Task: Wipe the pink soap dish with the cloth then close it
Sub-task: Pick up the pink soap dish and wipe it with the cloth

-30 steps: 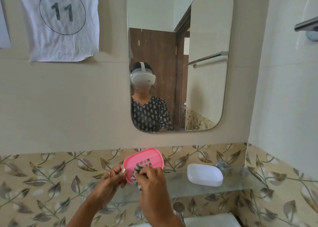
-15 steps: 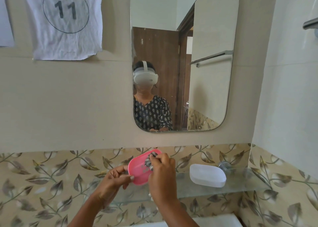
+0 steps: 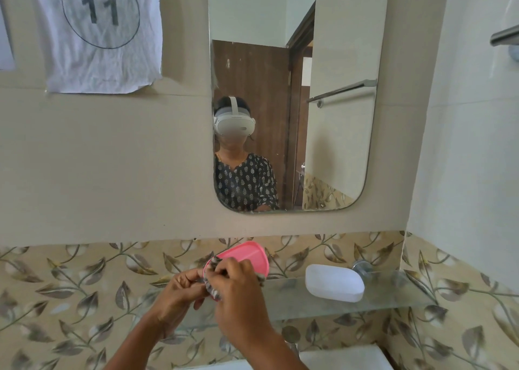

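Note:
A pink soap dish point(image 3: 247, 256) is held up in front of the leaf-patterned tiles, tilted on edge, with its smooth side showing. My left hand point(image 3: 179, 294) grips its lower left edge. My right hand point(image 3: 238, 294) holds a grey and white patterned cloth point(image 3: 213, 289) pressed against the dish's left rim; most of the cloth is hidden under my fingers. A white lid-like soap dish part point(image 3: 334, 282) lies on the glass shelf point(image 3: 393, 299) to the right.
A mirror point(image 3: 297, 94) hangs above and reflects a person wearing a headset. A paper marked 11 point(image 3: 98, 33) is taped on the wall at upper left. A white basin edge point(image 3: 345, 357) shows below the shelf. A metal bar point(image 3: 505, 34) juts out at the right.
The dish has been turned, so its slotted face no longer shows. My right hand with the cloth has moved from the dish's middle down to its left rim.

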A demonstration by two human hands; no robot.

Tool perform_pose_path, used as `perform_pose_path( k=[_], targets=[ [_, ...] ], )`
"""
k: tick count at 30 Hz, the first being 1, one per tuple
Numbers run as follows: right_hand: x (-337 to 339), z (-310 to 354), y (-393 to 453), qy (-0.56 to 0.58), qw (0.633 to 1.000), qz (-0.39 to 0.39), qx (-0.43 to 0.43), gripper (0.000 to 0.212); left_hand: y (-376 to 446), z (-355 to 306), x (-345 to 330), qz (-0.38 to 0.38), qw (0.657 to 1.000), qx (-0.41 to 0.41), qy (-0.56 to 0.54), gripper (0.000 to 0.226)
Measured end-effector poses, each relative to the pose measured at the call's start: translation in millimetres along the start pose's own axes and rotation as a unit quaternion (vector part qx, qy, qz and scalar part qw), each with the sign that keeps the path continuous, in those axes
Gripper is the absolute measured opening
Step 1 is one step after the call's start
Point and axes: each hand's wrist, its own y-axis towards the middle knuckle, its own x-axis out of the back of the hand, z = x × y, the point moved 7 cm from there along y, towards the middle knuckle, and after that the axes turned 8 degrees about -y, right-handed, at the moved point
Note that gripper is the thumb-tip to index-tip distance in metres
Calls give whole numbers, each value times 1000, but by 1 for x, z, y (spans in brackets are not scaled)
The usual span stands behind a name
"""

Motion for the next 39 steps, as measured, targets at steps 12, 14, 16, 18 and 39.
perform_pose_path(
  k=[12,14,16,18,39],
  targets=[
    [9,-42,9,-34,989,2,-144,51,2,12,15,-42,998,41,13,42],
    [11,-57,10,-26,983,15,-179,50,2,11,14,-40,999,36,4,37],
    [12,-68,9,-19,979,24,-204,47,2,12,19,-51,998,31,1,39],
    [9,-73,6,-12,974,46,-223,44,2,16,25,-61,997,35,3,44],
    [-16,-73,-16,68,949,89,-296,32,2,15,26,-88,996,8,-32,73]
  ],
)
